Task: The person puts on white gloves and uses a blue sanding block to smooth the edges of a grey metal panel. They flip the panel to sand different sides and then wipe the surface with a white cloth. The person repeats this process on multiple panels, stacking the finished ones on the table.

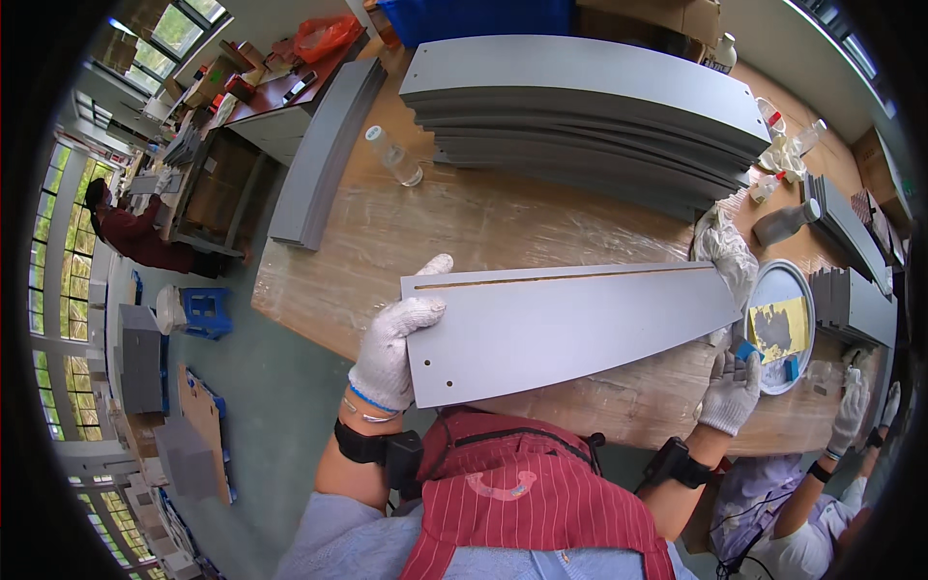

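Note:
My left hand (389, 353), in a white knit glove, grips the left end of a long light-grey panel (570, 329). The panel has a brown groove along its far edge and small holes at its left end. Its right end lies by a crumpled white cloth (725, 253). My right hand (732, 394), also gloved and stained grey at the fingertips, is closed at a small blue block (746, 350). Beside it is a round white lid-like tray (808, 290) holding a yellow sheet (779, 327) smeared with grey and a second blue piece (792, 367).
A tall stack of grey panels (580, 87) stands at the back of the film-covered table (319, 290). A clear bottle (394, 157) and more panels (329, 155) are at left. Another bottle (787, 222) stands right. A co-worker's gloved hand (851, 411) is at lower right.

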The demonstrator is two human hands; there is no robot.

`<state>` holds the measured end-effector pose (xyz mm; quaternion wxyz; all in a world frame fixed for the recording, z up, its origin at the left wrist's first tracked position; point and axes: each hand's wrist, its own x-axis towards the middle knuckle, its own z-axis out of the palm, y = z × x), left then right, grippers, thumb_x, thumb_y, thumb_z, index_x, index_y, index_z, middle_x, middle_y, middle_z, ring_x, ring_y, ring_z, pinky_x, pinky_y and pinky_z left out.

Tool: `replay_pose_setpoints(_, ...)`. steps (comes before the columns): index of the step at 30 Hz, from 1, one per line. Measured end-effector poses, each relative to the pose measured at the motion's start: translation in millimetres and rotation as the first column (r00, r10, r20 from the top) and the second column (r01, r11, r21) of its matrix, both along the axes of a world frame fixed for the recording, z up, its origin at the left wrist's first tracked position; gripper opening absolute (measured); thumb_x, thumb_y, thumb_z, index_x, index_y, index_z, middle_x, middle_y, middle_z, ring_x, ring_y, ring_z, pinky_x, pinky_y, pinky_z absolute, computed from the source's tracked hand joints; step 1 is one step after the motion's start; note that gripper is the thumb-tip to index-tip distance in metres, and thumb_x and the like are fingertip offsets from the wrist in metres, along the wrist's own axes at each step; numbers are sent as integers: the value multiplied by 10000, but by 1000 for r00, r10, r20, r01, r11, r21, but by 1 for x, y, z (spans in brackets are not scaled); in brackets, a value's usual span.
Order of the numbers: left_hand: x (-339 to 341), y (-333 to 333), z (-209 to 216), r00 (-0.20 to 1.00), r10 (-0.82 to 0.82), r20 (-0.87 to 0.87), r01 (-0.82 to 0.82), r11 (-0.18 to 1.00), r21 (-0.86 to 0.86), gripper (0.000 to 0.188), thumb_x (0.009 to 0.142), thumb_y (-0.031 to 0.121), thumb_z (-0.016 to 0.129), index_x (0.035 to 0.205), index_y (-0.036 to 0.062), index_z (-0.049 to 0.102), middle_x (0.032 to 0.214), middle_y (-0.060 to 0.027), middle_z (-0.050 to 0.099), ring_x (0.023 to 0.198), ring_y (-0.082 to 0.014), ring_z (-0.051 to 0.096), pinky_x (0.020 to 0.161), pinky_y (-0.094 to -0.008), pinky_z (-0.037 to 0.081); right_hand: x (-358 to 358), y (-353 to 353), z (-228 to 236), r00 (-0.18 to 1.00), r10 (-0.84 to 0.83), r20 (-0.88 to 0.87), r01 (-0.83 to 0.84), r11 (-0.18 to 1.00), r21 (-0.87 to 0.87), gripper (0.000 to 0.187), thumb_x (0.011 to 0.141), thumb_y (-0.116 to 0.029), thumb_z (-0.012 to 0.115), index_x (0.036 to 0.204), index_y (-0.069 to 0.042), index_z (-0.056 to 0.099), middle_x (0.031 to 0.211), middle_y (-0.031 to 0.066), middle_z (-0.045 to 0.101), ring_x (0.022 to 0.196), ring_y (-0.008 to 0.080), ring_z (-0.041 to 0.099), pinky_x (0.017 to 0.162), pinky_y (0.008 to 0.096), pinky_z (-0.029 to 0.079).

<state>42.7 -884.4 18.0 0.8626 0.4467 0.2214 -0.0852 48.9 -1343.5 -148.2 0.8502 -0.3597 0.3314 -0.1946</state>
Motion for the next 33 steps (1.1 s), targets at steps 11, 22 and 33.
replay_pose_setpoints(11,13,16,-7,995,-88,-56,75,974,-212,585,954,200,528,1487,31,358,1388,-196,517,1230,-309,579,1046,-452,490,-30,249,195,649,757,81,16,92,-996,638,621,-93,871,1190,-25,592,951,137,698,747,279,688,669,365,523)
replay_pose_setpoints(22,19,30,-16,983,-184,-29,163,925,-343,483,949,173,508,1415,80,419,1327,-180,554,1224,-313,583,1046,-471,492,-48,321,197,823,565,-51,-18,-64,-998,495,666,-62,835,1121,-52,639,894,109,698,746,294,693,662,378,542)
replay_pose_setpoints(33,25,35,-27,985,-173,-23,155,930,-334,481,934,147,499,1401,56,431,1334,-205,548,1215,-352,587,1003,-497,532,-46,324,192,808,580,-106,-109,-31,-994,516,668,-47,838,1137,-52,624,880,131,698,741,298,696,654,385,547)
